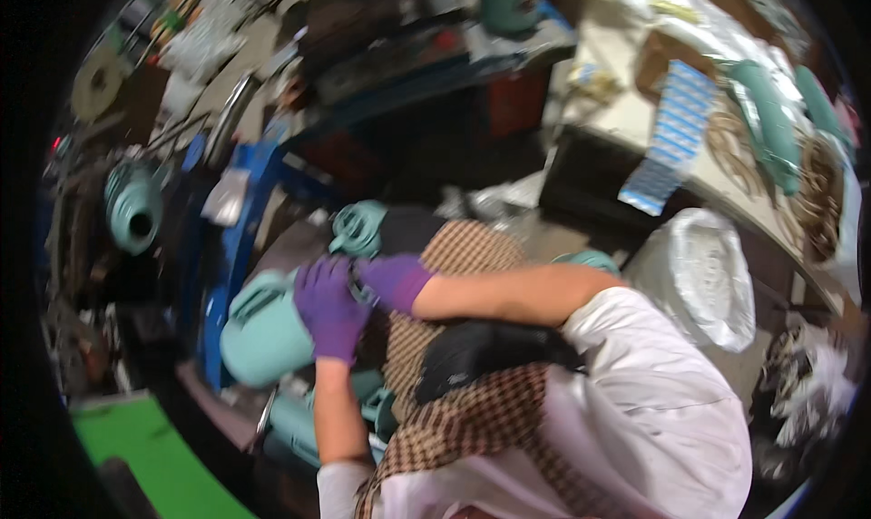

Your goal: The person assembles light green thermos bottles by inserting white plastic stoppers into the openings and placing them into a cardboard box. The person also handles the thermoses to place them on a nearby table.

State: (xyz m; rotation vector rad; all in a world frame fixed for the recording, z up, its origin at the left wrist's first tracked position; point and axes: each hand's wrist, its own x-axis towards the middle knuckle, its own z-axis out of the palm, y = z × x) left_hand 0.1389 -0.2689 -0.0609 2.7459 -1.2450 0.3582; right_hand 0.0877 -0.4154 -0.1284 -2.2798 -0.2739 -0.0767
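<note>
A pale teal jug (263, 337) with a loop handle lies on its side over my lap. My left hand (331, 310), in a purple glove, is closed around its right end. Against it, my gloved right hand (396, 281) is also closed, by a small dark ring-like part (358, 283). Blur and the gloves hide what exactly the right fingers hold. Just beyond the hands sits a teal ringed piece with a loop (358, 229). Below the left forearm lie more teal jugs (295, 428), partly covered.
A blue metal frame (240, 247) stands to the left, with a teal hollow body (136, 215) beyond it. At right are a white lined bin (699, 279) and a table (599, 111) with a blue-patterned strip (671, 138) and wrapped teal parts (767, 124). Green board (154, 455) lies lower left.
</note>
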